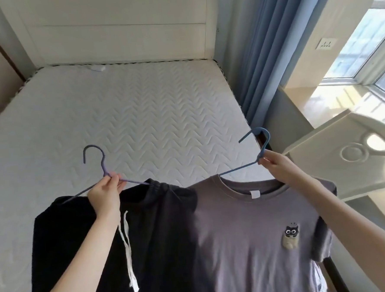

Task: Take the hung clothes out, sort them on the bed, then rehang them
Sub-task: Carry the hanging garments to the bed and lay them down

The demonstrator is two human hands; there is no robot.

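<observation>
My left hand [105, 194] grips a purple hanger [100, 161] at the base of its hook. Black drawstring trousers [165, 233] hang from it, a white cord dangling down the front. My right hand [276, 166] grips a blue hanger [262, 139] just below its hook. A grey T-shirt [249, 237] with a small cat patch on the chest hangs from that one. Both garments are held up side by side above the near end of the bed [117, 118], the trousers on the left and the shirt on the right.
The bed has a bare white quilted mattress and a white headboard [116, 26] at the far end. Blue curtains [269, 51] hang along its right side. A white carved footboard [356, 151] stands at the right, under a bright window [361, 45].
</observation>
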